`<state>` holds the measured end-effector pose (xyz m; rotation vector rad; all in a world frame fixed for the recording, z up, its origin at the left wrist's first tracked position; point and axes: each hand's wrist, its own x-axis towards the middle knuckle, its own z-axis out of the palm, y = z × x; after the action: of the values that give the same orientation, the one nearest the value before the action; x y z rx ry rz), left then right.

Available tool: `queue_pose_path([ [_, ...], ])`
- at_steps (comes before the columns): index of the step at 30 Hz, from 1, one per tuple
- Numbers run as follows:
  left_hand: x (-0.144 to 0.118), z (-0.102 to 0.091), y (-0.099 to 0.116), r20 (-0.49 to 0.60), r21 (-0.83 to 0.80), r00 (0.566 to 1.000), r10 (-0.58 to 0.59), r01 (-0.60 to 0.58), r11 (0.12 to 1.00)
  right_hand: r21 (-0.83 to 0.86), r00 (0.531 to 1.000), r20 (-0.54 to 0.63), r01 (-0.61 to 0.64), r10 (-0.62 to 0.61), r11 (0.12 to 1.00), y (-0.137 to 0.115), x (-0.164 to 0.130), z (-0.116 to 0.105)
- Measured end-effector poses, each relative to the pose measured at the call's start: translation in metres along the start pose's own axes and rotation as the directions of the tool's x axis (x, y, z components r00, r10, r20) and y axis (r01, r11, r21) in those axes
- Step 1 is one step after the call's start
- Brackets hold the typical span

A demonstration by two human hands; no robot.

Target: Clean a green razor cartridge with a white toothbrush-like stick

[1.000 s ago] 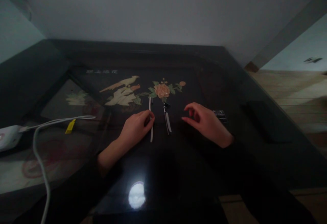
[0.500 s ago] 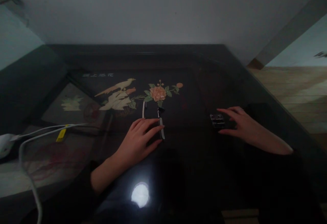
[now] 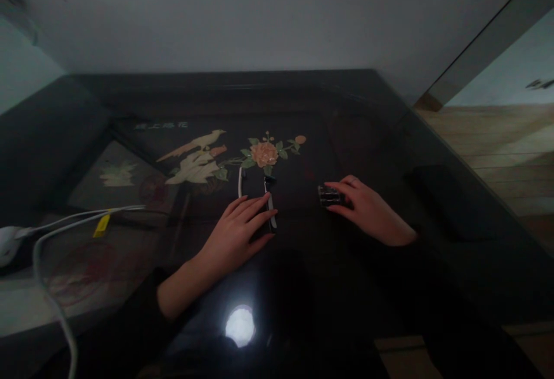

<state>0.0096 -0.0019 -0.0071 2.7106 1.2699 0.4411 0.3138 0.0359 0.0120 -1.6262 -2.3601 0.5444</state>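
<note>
- The right hand (image 3: 367,211) has its fingers curled around a small dark block (image 3: 329,195), thumb under and fingers over it, the block resting on the glossy dark table (image 3: 381,286).
- The left hand (image 3: 236,235) lies flat with fingers spread and closed on nothing; its fingertips cover the near ends of a white strip (image 3: 239,182) and a black-and-white strip (image 3: 270,200), which lie side by side and point away from the person.
- The block sits well to the right of the two strips, with bare tabletop between them.
- Beyond the block toward the wall the surface is open; the table's right edge (image 3: 437,137) runs diagonally past the right hand, and wooden floor (image 3: 497,148) lies beyond it.
- Just past the strips' far ends, an inlaid picture of a bird (image 3: 194,157) and a flower (image 3: 265,153) shows in the tabletop.
- A row of pale characters (image 3: 161,126) stands above the bird, too small to read.
- Far to the left of the left hand, a white cable (image 3: 56,229) with a yellow tag (image 3: 102,225) loops over the surface.
- A lamp's reflection (image 3: 240,325) glares on the tabletop near the left forearm.
</note>
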Motion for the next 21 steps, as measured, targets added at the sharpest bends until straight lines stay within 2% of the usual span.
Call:
queue_pose_path([
  [4, 0.0, 0.001, -0.001, 0.004, 0.005, 1.0, 0.006, -0.006, 1.0, 0.016, 0.996, -0.032, 0.086, -0.086, 0.996, -0.021, 0.006, 0.016],
  [8, -0.001, 0.001, 0.0, -0.005, -0.006, 1.0, -0.013, 0.013, 1.0, 0.007, 0.99, -0.079, 0.121, -0.12, 0.993, -0.032, 0.011, 0.027],
  [21, 0.0, 0.0, -0.001, 0.007, -0.028, 1.0, -0.01, 0.011, 1.0, 0.04, 0.982, -0.126, 0.15, -0.144, 0.988, -0.029, 0.015, 0.034],
])
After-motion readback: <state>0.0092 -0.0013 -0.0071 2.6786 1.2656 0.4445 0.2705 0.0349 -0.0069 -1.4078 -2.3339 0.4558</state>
